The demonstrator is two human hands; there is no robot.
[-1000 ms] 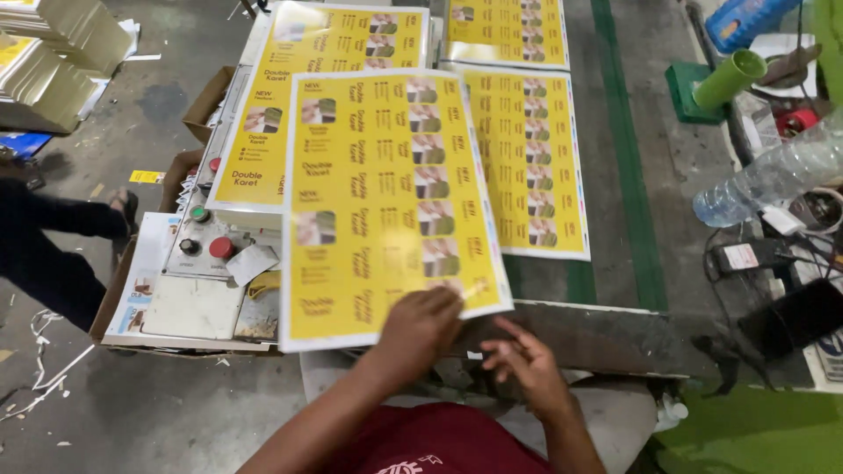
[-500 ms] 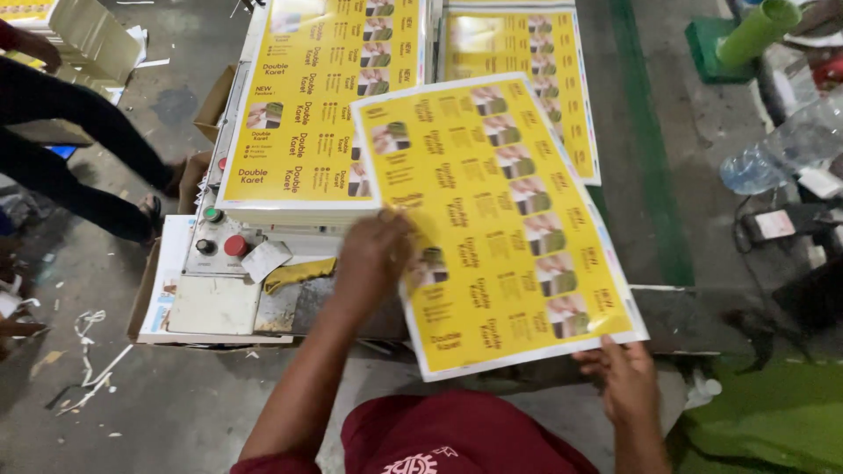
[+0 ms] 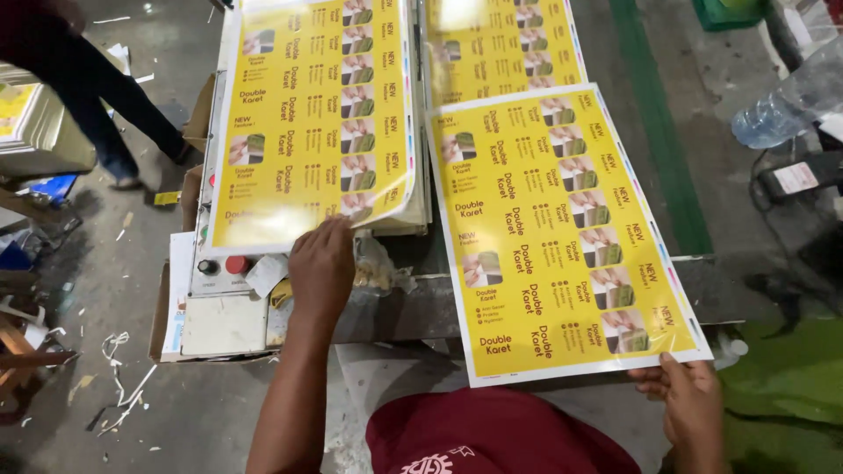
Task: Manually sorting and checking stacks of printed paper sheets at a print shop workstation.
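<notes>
Held sheet: a yellow printed sheet (image 3: 562,237) with a white border, rows of small product pictures and dark lettering, lies to the right of the stack, resting partly on the machine's edge and overhanging it toward the person.
Sheet's long axis: runs from the far left corner toward the near right corner, so the sheet sits turned slightly clockwise against the stack; its near short edge points at the person's body.
Right hand: the right hand (image 3: 689,399) pinches the sheet's near right corner, thumb on top and fingers beneath.
Left hand: the left hand (image 3: 323,268) rests palm down on the near edge of the top sheet of the stack (image 3: 312,123), fingertips curled over the curling edge; whether it pinches or only presses cannot be told.
Stack: the same yellow sheets piled on the machine bed, long axis running away from the person.
Second pile: more yellow sheets (image 3: 505,44) lie beyond the held sheet, partly under its far edge.
Control panel: a black button (image 3: 207,267) and a red button (image 3: 236,264) sit just left of the left hand.
Right side: a clear plastic bottle (image 3: 786,101) lies on the floor.
Far left: another person's legs (image 3: 97,96) stand on the concrete floor (image 3: 158,412).
</notes>
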